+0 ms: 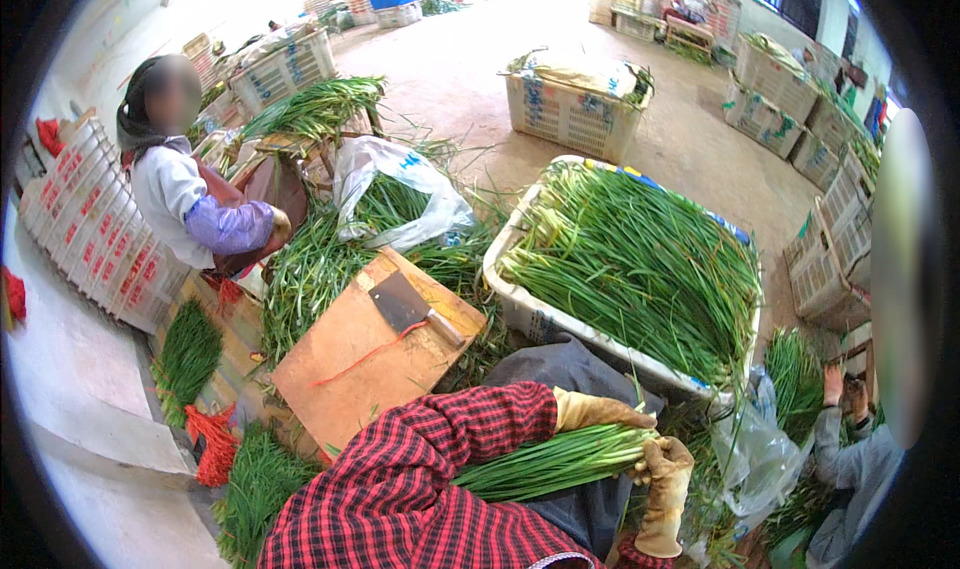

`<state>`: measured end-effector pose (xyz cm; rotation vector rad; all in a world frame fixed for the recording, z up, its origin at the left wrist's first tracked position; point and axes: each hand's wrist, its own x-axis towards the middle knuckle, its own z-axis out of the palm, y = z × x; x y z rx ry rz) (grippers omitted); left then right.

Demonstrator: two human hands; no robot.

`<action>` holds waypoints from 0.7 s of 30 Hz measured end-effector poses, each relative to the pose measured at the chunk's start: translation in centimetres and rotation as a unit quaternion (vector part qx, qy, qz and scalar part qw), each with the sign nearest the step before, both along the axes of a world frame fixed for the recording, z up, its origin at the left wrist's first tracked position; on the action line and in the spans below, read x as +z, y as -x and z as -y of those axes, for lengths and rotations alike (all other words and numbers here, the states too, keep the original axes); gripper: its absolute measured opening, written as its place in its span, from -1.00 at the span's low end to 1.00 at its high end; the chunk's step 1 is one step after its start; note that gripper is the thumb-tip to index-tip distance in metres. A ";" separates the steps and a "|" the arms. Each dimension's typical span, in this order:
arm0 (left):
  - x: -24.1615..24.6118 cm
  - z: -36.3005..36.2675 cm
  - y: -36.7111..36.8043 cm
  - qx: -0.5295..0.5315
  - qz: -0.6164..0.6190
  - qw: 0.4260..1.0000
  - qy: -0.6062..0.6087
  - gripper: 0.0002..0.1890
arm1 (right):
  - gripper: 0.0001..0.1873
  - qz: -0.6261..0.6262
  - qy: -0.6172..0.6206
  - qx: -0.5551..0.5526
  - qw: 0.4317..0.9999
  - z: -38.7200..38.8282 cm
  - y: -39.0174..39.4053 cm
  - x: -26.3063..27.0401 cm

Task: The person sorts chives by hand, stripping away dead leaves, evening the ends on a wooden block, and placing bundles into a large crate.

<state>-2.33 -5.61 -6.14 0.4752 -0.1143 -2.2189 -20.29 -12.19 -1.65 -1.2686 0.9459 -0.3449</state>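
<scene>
A bundle of long green leafy stalks, likely garlic chives point(555, 460), lies across my lap with its pale stem ends to the right. My left hand point(604, 410), in a tan work glove, holds it along the upper side of those ends. At the tips, the gloved fingers of my right hand point(666, 464) are curled against the stems. Ahead of my left arm lies a wooden board point(367, 366). A cleaver point(401, 301) with a wooden handle rests on it, beside a red tie strip point(367, 357). Beyond my hands, a white plastic crate point(517, 299) is heaped with loose stalks.
Red ties point(210, 441) lie between two green bundles point(187, 359) on the left. A co-worker point(172, 186) sits behind a stalk pile point(315, 269); another person's hand point(832, 385) is at right. A plastic bag point(757, 449) hangs near the crate. Filled crates point(574, 115) stand beyond.
</scene>
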 end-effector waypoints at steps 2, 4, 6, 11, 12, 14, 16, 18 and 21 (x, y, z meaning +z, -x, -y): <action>1.4 -0.2 -0.2 -0.006 0.030 0.999 0.038 -0.61 | -0.76 -0.009 0.014 -0.058 0.998 1.0 -0.1 -0.2; 2.6 -0.5 -0.3 -0.024 0.077 0.992 0.095 -0.58 | -0.76 -0.036 0.040 -0.072 0.996 1.6 -0.5 -1.3; 0.1 0.0 0.4 0.010 0.093 0.983 0.159 -0.62 | -0.76 -0.053 0.071 -0.043 0.995 1.7 -1.0 -2.5; 0.2 0.4 -0.9 -0.038 0.194 0.958 0.209 -0.68 | -0.76 -0.038 0.242 -0.062 0.968 0.8 -0.3 -1.1; -0.1 0.7 -0.9 -0.032 0.152 0.975 0.160 -0.68 | -0.74 -0.001 0.258 -0.131 0.957 0.7 0.3 -1.9; 0.1 0.5 -0.7 -0.036 0.094 0.992 0.082 -0.67 | -0.74 -0.103 0.439 -0.038 0.892 -0.5 0.3 1.7; 0.5 0.3 -1.4 -0.044 0.050 0.997 0.046 -0.64 | -0.73 -0.141 0.601 0.055 0.785 -0.8 0.8 1.9; -0.8 0.2 -0.9 -0.034 0.032 0.999 0.024 -0.61 | -0.81 -0.089 0.503 0.038 0.859 -1.7 0.7 2.0; 1.4 -0.4 -1.5 0.020 0.029 0.998 0.051 -0.56 | -0.79 0.005 0.224 -0.075 0.972 -3.3 -0.8 2.5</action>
